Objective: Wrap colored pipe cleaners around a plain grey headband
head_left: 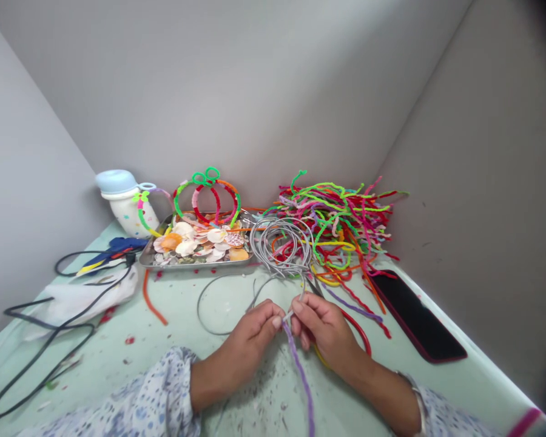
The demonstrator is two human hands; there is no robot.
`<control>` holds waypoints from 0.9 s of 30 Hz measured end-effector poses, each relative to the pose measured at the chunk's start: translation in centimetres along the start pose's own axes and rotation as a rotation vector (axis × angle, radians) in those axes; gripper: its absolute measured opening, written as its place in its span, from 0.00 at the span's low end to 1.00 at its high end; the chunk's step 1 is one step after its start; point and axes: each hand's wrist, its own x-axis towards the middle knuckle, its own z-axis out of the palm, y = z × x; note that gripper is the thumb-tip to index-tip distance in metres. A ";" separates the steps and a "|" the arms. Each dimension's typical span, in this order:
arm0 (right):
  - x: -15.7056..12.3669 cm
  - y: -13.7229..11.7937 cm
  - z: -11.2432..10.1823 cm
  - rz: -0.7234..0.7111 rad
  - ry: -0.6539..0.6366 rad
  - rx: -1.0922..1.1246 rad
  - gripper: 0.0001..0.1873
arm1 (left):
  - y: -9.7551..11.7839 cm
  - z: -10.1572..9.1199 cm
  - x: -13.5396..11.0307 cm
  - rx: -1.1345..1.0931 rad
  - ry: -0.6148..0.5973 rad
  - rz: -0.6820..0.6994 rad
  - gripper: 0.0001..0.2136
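Observation:
My left hand (250, 337) is closed in a pinch on a purple pipe cleaner (303, 379), whose loose length hangs toward the table's front edge. Between my fingertips runs the end of a grey wire (288, 316), and my right hand (325, 325) pinches it. The purple strip meets the wire at my left fingertips; whether it is wound round it, I cannot tell. From there the wire leads back to a loose grey coil (282, 243). Partly hidden under my right hand lie scissors (315, 285) with a dark blade and a red handle.
Behind the coil spreads a heap of coloured pipe cleaners (341, 224). A metal tray (195, 265) holds shells, with pipe-cleaner rings (208, 176) above it. A bottle (130, 209), black cable (36, 328) and plastic bag (91, 297) are left; a phone (421, 315) lies right.

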 end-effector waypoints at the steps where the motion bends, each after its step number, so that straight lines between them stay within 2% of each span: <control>1: 0.0 0.0 0.0 -0.001 0.001 0.002 0.19 | 0.0 0.0 -0.1 0.000 0.007 -0.007 0.14; 5: -0.2 -0.1 0.2 -0.003 0.008 0.008 0.19 | -0.3 0.1 -0.4 0.030 0.049 -0.047 0.10; 10: -0.2 -0.4 0.3 0.020 0.011 -0.002 0.20 | -0.2 0.4 -0.6 0.256 0.157 -0.064 0.02; 19: -0.2 -0.9 0.5 0.047 0.020 -0.008 0.21 | -0.7 0.5 -0.5 0.420 0.242 -0.020 0.05; 27: -0.2 -1.1 0.6 0.065 0.029 -0.001 0.21 | -0.2 0.6 -0.6 0.505 0.289 0.042 0.05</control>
